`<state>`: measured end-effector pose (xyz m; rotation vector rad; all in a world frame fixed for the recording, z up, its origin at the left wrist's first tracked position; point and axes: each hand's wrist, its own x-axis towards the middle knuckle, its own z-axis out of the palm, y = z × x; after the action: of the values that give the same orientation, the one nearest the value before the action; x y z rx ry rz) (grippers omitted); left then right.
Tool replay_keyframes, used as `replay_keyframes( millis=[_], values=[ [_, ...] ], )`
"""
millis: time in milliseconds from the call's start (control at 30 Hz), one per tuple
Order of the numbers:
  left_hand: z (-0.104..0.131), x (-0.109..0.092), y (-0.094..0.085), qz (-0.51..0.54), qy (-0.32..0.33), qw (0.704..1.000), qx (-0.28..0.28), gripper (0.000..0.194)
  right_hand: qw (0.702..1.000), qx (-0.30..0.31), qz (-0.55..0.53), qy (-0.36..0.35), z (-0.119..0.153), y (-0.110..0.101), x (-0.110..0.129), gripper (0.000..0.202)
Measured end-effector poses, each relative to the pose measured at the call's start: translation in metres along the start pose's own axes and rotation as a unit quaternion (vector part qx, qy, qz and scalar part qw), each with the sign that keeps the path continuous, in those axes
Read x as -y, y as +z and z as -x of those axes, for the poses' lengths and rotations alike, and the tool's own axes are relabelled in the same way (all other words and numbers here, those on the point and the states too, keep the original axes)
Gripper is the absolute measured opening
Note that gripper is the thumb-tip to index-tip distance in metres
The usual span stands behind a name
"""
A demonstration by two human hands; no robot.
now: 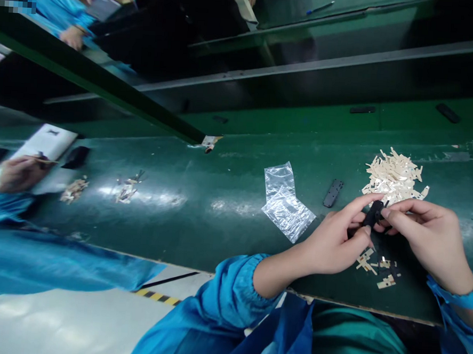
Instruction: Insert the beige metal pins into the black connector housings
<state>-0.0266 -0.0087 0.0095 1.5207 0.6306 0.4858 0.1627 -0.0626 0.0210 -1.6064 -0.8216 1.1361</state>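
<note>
Between the fingers of my left hand (339, 242) is a small black plastic part (373, 213), held tilted above the bench. The fingertips of my right hand (429, 231) are pinched together at its right side; whether they grip the part or something smaller is hidden. Just beyond my hands lies a heap of thin cream-coloured flat pieces (395, 173). A few similar pieces (386, 281), some with dark bits, are scattered below my hands. To the left, a flat black plastic piece (334, 193) rests on the bench.
Two clear plastic bags (288, 207) lie on the green bench (201, 223). Black pieces (362, 110) sit along the back ledge. A green post (117, 87) slants across the left. At far left, a co-worker's hand (22, 173) is beside a white board (48, 147); other people work across the bench.
</note>
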Motion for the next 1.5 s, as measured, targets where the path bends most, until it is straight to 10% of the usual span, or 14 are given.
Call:
replay_keyframes(
  millis=[1500],
  values=[
    [-0.001,-0.008,-0.001,0.117,-0.067,0.991,-0.005,0.063,0.994,0.112,0.015,-0.010,-0.002,-0.002,0.002,0.024]
  ],
)
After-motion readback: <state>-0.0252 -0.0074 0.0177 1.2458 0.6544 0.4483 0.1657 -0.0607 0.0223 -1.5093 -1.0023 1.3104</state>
